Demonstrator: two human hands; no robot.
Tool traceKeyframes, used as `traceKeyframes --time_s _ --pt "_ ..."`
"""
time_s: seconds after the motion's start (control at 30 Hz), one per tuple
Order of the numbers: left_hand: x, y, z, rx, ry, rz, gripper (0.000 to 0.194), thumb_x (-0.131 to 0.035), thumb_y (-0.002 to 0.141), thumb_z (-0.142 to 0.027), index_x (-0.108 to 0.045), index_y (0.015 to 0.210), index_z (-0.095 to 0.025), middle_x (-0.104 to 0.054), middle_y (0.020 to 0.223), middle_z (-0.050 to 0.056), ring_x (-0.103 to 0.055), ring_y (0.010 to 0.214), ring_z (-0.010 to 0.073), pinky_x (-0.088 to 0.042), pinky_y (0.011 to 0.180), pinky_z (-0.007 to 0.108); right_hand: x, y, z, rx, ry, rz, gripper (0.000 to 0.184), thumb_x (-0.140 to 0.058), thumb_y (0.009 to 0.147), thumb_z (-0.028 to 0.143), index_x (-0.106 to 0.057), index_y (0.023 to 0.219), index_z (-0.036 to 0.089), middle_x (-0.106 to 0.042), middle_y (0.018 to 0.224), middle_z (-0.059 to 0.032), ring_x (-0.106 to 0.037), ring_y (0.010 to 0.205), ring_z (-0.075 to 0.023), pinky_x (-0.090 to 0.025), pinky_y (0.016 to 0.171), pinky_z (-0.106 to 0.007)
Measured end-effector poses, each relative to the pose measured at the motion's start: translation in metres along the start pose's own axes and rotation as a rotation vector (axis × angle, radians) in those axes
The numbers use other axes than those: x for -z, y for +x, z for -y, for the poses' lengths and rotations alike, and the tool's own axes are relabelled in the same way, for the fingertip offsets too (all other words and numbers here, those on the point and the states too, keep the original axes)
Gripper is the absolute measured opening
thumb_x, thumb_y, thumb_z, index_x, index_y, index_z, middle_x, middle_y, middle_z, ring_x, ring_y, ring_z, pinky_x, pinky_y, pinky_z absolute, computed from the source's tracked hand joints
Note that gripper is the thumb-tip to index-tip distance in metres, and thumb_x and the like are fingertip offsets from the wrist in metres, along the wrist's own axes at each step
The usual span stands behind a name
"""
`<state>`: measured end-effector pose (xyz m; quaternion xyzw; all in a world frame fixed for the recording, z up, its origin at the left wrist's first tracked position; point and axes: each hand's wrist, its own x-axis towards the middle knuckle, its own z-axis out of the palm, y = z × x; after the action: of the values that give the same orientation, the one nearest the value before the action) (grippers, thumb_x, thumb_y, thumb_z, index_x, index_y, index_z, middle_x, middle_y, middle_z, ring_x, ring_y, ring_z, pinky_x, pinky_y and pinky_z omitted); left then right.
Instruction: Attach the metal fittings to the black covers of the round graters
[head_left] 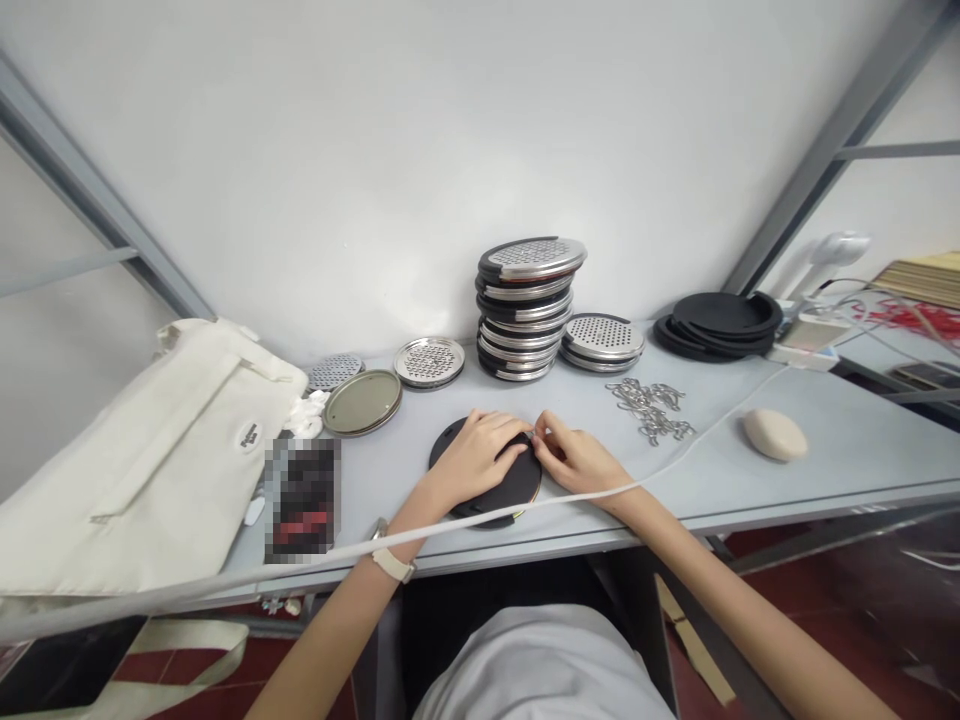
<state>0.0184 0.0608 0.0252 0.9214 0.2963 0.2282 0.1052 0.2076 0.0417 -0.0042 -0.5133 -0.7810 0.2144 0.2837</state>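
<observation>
A round black disc [517,485] lies flat near the front edge of the grey table [720,470]. My left hand [476,455] rests on top of the disc, fingers curled down and pressing on it. My right hand [574,455] is at the disc's right rim, its fingers pinched together on something small that I cannot make out. Both hands meet at the rim's upper right. A pile of small metal clips [651,408] lies just right of my right hand.
Behind the hands stand a tall stack of perforated metal lids [527,310], a lower stack [602,342], single lids [429,361] and a greenish disc [363,402]. Black discs [718,324] are piled at back right. A cream bag [150,450] lies left, a beige oval object [775,435] right. A white cord [300,560] crosses the front.
</observation>
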Motion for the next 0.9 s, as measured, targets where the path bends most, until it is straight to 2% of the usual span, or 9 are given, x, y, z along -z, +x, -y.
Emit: traceKeyframes --time_s 0.1,0.2,0.47,0.9 --pt "0.0005 0.0000 -0.0002 -0.003 -0.008 0.000 0.021 -0.045 0.093 -0.018 -0.054 0.111 -0.020 -0.063 0.111 0.003 -0.055 0.106 0.0176 -0.035 0.093 0.033 0.0004 0.0004 -0.0002 -0.001 -0.136 -0.005 0.014 -0.038 0.089 0.029 -0.043 0.078 0.022 -0.048 0.055 0.0034 -0.044 0.047 -0.0129 -0.028 0.052 -0.023" --pt "0.0002 0.0002 0.0000 0.001 -0.010 0.001 0.022 -0.045 0.093 -0.019 -0.054 0.114 -0.020 -0.063 0.112 0.004 -0.054 0.108 0.0183 -0.035 0.094 0.034 0.0007 0.0003 0.0003 -0.009 -0.183 -0.001 0.016 -0.040 0.087 0.027 -0.046 0.073 0.021 -0.051 0.057 0.0019 -0.046 0.049 -0.0125 -0.028 0.053 -0.023" --pt "0.0000 0.0002 -0.0002 0.009 -0.016 -0.004 0.024 -0.044 0.093 -0.019 -0.053 0.115 -0.020 -0.062 0.115 0.004 -0.054 0.109 0.0179 -0.034 0.096 0.035 0.0002 0.0006 0.0002 -0.029 -0.167 0.010 0.022 -0.036 0.089 0.028 -0.049 0.073 0.020 -0.055 0.058 -0.0003 -0.048 0.050 -0.0132 -0.029 0.054 -0.023" --pt "-0.0003 0.0000 0.0009 0.001 0.005 -0.001 0.021 -0.045 0.093 -0.020 -0.053 0.113 -0.020 -0.062 0.113 0.004 -0.054 0.108 0.0171 -0.035 0.095 0.033 -0.0003 0.0009 -0.0009 -0.009 -0.117 -0.024 0.027 -0.032 0.093 0.033 -0.045 0.072 0.022 -0.052 0.057 0.0007 -0.047 0.049 -0.0136 -0.030 0.053 -0.024"
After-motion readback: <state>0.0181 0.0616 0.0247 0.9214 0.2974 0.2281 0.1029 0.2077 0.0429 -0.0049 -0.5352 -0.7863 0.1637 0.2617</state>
